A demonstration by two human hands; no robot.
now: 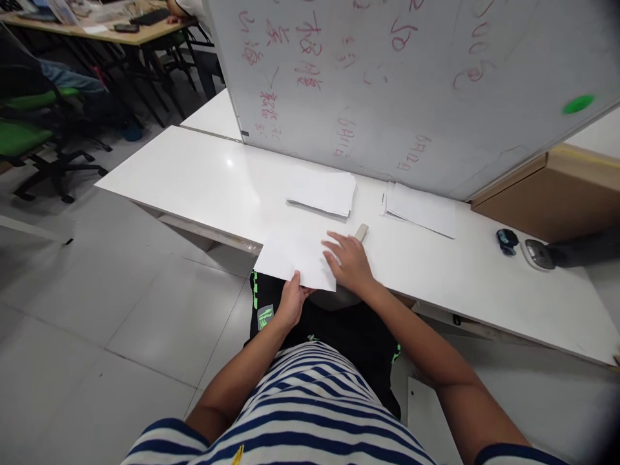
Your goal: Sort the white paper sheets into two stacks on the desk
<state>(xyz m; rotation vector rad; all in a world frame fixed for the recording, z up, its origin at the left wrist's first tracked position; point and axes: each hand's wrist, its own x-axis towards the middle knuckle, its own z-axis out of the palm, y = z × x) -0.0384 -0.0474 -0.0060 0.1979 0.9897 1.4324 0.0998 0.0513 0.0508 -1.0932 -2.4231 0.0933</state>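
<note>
Long glossy white laminate-like desk [194, 174], straight-edged. Upright smooth whiteboard [300, 116], red handwriting [309, 55]. Two flat, layered stacks of white paper [322, 190]. Thin white rectangular paper [290, 252], matte, overhanging the desk's front edge; could slide off or skew should the pinch loosen. Right hand [352, 263]: fingers spread over the paper's right side, contact unclear. Left hand [292, 302]: thumb above, fingers beneath, pinching the near edge. Pale grey oblong object [361, 232], partly hidden; the right hand might knock it.

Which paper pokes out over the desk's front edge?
The paper pinched in the left hand; the left stack and right stack near the whiteboard lie wholly on the desk.
</note>
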